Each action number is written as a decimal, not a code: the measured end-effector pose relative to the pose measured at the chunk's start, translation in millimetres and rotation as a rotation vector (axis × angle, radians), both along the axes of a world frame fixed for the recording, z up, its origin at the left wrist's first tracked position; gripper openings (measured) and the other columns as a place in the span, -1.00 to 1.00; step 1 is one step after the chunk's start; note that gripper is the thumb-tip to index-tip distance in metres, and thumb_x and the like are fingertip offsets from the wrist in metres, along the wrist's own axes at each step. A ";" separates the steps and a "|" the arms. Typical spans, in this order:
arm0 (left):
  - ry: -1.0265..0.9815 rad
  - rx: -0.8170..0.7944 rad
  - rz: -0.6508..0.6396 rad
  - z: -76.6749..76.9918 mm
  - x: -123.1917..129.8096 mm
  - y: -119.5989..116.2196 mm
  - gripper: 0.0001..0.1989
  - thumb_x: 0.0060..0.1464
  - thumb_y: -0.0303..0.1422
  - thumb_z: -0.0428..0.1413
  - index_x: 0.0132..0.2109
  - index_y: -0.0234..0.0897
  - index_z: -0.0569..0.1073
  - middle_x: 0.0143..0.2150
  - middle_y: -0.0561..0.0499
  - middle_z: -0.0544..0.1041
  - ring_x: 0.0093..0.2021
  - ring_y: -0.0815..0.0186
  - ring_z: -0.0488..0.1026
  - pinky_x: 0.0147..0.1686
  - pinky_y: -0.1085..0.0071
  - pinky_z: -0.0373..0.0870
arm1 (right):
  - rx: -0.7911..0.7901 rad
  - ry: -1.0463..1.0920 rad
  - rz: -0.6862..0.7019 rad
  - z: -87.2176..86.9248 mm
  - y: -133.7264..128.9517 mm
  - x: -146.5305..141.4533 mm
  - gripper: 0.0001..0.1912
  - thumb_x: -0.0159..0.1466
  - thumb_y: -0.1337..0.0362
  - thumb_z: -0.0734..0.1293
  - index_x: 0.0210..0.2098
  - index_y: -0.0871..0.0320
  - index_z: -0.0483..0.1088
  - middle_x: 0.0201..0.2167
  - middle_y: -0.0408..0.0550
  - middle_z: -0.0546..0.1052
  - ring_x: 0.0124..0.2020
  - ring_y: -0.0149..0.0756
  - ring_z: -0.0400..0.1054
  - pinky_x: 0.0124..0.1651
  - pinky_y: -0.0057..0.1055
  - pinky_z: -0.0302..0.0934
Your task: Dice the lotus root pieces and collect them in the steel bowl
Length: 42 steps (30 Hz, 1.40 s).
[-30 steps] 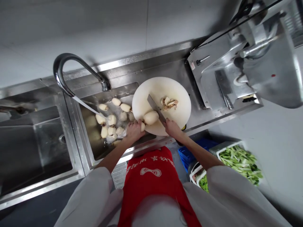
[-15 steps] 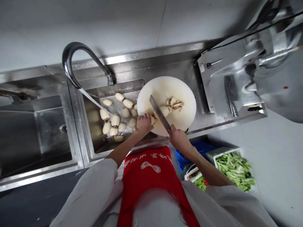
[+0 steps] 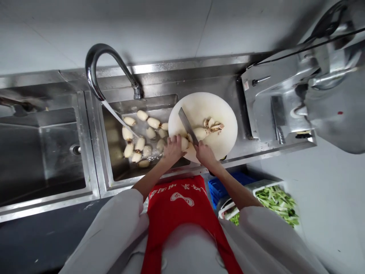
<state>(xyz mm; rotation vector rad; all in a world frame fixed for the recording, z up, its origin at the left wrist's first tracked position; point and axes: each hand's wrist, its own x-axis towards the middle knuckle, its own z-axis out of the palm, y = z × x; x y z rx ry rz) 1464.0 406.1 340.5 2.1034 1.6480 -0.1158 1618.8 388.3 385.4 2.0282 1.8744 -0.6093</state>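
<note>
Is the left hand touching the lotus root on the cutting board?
Touching. The head view shows the left hand gripping the lotus root, fingers overlapping it.

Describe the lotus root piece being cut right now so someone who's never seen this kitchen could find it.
Find the round white cutting board right of the water-filled sink. At its near edge, the left hand pins a pale piece against the cleaver gripped by the right hand. Unlike the pieces floating in the sink, it alone lies under fingers.
</note>
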 end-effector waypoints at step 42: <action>-0.015 -0.032 0.020 -4.2 -10.4 -8.8 -0.34 -0.04 -0.19 0.27 0.13 -0.26 0.17 0.13 -0.23 0.31 0.04 0.03 0.40 -0.06 0.25 0.38 | 0.016 0.074 0.119 -18.0 -4.2 -21.3 -0.64 0.43 0.31 -0.01 0.03 0.37 0.26 -0.06 0.30 0.46 0.00 -0.06 0.36 -0.03 -0.32 0.17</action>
